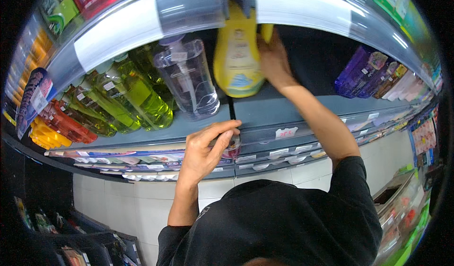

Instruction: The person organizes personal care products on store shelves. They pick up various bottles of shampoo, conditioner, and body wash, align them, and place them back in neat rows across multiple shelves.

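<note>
A yellow plastic bottle (237,58) with a pale label stands on the grey shelf (269,106), its top partly behind the clear front strip of the shelf above. My right hand (276,60) grips it at its right side, fingers around a yellow handle-like part; some fingertips are hidden. Left of the bottle is a clear pump bottle (188,78) with a purple top. Lower down, in front of the shelf edge, my left hand (205,145) has thumb and forefinger extended close together. Something clear and pinkish (232,148) shows behind its fingers; whether they hold it is unclear.
Several green bottles (142,92) and red bottles (67,120) line the shelf's left side. Purple packs (361,73) stand at the right. Lower shelves (156,161) hold more goods. A bin of goods (400,209) stands behind me at right, dark racks (95,237) at left.
</note>
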A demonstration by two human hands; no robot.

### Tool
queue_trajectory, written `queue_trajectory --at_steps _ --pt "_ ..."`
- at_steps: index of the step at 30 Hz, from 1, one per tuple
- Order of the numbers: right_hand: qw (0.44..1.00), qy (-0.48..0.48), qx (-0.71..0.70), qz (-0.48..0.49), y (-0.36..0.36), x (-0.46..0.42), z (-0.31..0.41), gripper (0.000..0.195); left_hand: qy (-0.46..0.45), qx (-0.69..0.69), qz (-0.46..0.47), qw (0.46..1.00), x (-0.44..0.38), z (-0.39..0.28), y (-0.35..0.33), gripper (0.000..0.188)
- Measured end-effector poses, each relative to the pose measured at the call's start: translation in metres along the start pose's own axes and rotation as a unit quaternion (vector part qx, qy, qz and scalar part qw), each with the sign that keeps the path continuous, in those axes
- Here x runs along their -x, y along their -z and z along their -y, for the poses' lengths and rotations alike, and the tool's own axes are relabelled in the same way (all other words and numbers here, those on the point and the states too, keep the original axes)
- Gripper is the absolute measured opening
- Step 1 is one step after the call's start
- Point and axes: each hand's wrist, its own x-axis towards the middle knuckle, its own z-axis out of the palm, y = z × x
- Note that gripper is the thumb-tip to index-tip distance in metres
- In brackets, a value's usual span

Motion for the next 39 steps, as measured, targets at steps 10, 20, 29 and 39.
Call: queue_trajectory --at_steps 10,20,29,39 --pt "0.992 0.022 0.098 0.081 0.046 0.005 -0.019 0.027 0.001 0.017 0.008 1.000 -0.004 0.007 0.008 0.020" --pt "0.960 -0.128 -0.243 -0.044 0.003 -0.010 0.013 0.037 0.039 0.033 0.024 0.998 -0.004 0.006 0.010 0.019" --pt "0.975 -0.111 -0.079 -0.174 0.092 0.034 -0.010 0.045 0.043 0.039 0.024 0.998 0.001 0.008 0.003 0.019" --pt "0.929 -0.282 -0.045 -0.235 0.208 0.090 -0.173 0.068 -0.003 0.005 0.078 0.997 -0.027 -0.020 -0.062 0.020"
